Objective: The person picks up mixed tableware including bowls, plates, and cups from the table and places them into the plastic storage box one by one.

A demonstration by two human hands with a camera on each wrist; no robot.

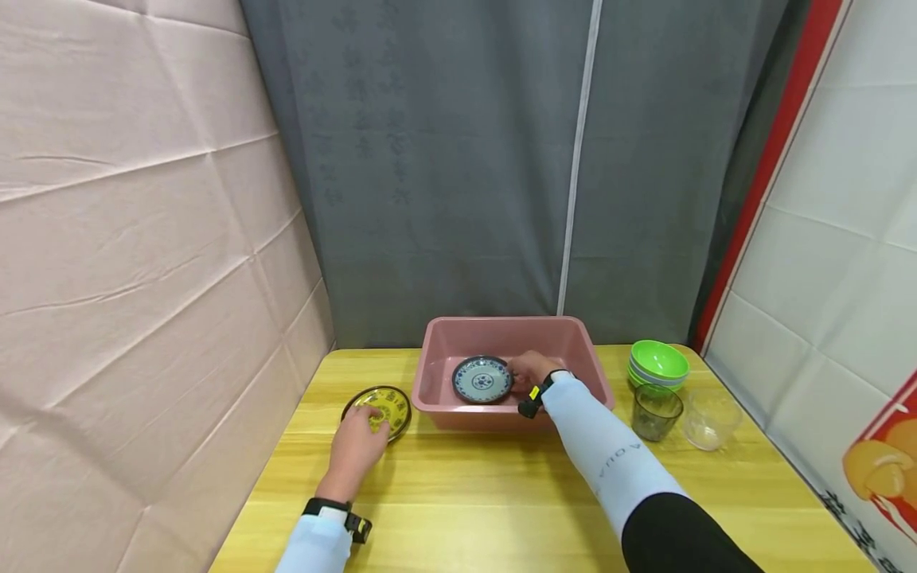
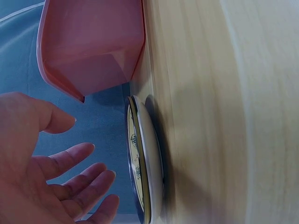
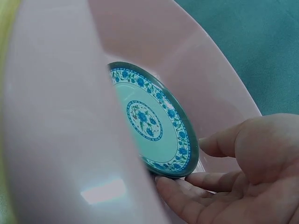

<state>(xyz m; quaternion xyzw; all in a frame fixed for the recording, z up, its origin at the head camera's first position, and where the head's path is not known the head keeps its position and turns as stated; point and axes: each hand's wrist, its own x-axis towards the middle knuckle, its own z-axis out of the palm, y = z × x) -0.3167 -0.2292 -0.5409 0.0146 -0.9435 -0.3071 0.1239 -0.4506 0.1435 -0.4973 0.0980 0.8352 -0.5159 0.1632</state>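
Note:
Inside the pink basin (image 1: 501, 418), a blue-and-white flowered plate (image 1: 483, 380) with a dark rim has my right hand (image 1: 532, 368) at its right edge. In the right wrist view the thumb (image 3: 222, 143) meets the rim of this plate (image 3: 161, 116), while fingers curl under its edge. My left hand (image 1: 356, 446) hovers over a yellow patterned plate (image 1: 394, 407) lying on the table left of the basin. From the left wrist view, a gap separates the loosely bent left fingers (image 2: 79, 156) from that plate (image 2: 148, 158).
Green and white bowls (image 1: 660, 362) are stacked at the table's back right. In front of them stand a smoky dark glass (image 1: 655, 414) and a clear glass (image 1: 712, 422). A grey curtain (image 1: 444, 175) hangs behind the wooden table (image 1: 458, 501); wall sheets flank both sides.

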